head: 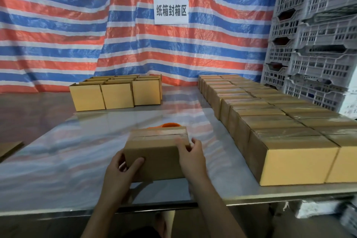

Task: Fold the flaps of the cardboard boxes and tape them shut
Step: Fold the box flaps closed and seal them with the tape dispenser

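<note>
A small cardboard box (pixel 158 152) sits near the front of the steel table (pixel 77 160), its flaps closed and a strip of clear tape across its top. My left hand (pixel 121 170) grips its near left corner, thumb on the front face. My right hand (pixel 191 154) holds the right end, fingers curled over the top edge. An orange tape dispenser (pixel 171 125) peeks out just behind the box, mostly hidden. Several open-topped boxes (pixel 116 92) stand at the back left.
Rows of several taped boxes (pixel 280 131) fill the table's right side, up to its front edge. Grey plastic crates (pixel 313 35) are stacked at the right. A striped tarpaulin with a white sign (pixel 171 10) hangs behind. A flat cardboard piece (pixel 9 148) lies far left.
</note>
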